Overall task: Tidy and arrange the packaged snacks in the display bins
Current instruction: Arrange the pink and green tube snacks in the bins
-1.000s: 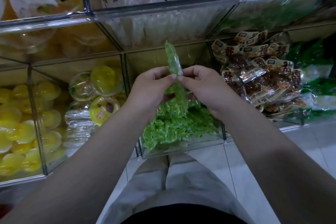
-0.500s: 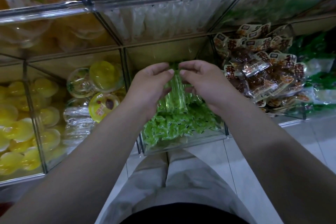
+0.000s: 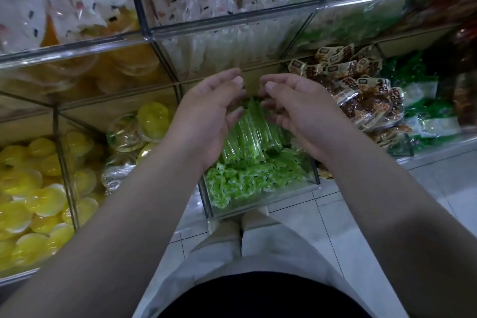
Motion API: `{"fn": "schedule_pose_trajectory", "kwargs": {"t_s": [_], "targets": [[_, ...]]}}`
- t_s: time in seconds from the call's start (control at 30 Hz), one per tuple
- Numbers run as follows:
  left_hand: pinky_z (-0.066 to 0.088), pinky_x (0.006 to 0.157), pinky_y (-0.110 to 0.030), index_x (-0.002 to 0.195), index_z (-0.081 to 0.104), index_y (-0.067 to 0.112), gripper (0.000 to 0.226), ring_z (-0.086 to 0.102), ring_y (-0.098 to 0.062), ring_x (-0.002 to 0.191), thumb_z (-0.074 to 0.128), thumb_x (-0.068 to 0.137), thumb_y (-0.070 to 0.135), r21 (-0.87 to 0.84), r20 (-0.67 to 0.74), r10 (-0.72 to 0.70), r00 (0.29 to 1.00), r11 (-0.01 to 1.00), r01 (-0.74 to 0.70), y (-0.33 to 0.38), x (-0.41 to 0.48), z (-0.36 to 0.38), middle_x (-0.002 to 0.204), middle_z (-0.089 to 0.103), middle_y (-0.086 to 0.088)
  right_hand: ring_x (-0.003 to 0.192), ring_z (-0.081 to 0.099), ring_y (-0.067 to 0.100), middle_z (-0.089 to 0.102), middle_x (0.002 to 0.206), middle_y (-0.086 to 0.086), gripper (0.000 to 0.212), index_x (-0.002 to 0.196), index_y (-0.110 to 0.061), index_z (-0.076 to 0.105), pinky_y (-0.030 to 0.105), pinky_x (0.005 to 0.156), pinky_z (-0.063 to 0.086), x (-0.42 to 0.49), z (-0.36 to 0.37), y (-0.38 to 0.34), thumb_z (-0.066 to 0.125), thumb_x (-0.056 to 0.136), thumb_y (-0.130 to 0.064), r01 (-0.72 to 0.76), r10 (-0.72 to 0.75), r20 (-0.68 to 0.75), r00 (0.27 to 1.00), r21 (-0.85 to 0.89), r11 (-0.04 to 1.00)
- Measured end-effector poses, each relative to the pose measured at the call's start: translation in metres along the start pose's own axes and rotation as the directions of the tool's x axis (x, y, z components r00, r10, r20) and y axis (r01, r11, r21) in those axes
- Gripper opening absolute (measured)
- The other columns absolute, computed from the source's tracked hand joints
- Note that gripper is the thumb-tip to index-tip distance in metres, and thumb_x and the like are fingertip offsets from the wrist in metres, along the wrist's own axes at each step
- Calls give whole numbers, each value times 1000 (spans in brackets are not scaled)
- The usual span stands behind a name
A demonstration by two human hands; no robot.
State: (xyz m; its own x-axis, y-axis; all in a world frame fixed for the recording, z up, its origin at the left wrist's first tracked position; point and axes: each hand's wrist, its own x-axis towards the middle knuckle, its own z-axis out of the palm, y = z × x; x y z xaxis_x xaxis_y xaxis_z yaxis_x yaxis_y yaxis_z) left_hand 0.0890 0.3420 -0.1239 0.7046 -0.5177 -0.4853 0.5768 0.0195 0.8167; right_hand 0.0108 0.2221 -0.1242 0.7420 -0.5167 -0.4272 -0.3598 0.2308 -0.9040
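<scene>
Status: mid-tidy on the green bin [image 3: 258, 205].

Left hand [image 3: 211, 116] and right hand [image 3: 302, 116] are over the back half of the bin. Palms face each other, fingers loosely curved, cupping the stack of green sticks [image 3: 247, 131] from both sides. Neither hand visibly pinches a pack, so this reads as released and squaring up, not grasping. Contact on the far side of the stack is hidden, so I can't rule out a light touch.

Sticks: in the bin, parallel, running front to back. They lie on top of the loose green sachets [image 3: 245, 181] that fill the bin's front.

Done, my read:
- Sticks are bundled and roughly aligned.
- White sticks [image 3: 219, 51] above the bin look lined up.

Left, my read:
- Sachets at the bin's front are jumbled, no order.
- Brown packs [image 3: 361, 95] right of the bin are heaped anyhow.
- Cups [image 3: 144, 126] left of the bin are tipped at mixed angles.

Estimate: early to middle. One item type is sorted in one bin, and the neighbours look untouched.
</scene>
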Motion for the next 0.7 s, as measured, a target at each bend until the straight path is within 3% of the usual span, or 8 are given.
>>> {"fn": "schedule_pose_trajectory", "kwargs": {"t_s": [0.37,0.47,0.7], "targets": [[52,80,-24,99,65,19,12,61,-9,90,55,96,12,-21,119,96,988,995,-95,34,-28,20,89,64,3,82,58,14,63,94,2,10,99,-17,63,27,69,51,-30,1,-32,54,97,-14,116,-110,-53,992,119,986],[51,73,-22,97,65,20,12,64,-7,86,55,96,13,-26,141,107,984,994,-104,38,-29,29,84,67,6,81,58,14,63,93,2,10,100,-16,63,26,68,51,-31,-6,-38,54,98,-14,138,-131,-54,990,144,980],[54,74,-21,103,66,16,13,63,-8,86,57,94,11,-80,133,125,983,990,-115,48,-21,64,86,67,3,77,58,12,64,90,0,11,99,-17,64,27,69,50,-19,-34,-55,54,98,-13,157,-152,-41,988,159,975]]}}
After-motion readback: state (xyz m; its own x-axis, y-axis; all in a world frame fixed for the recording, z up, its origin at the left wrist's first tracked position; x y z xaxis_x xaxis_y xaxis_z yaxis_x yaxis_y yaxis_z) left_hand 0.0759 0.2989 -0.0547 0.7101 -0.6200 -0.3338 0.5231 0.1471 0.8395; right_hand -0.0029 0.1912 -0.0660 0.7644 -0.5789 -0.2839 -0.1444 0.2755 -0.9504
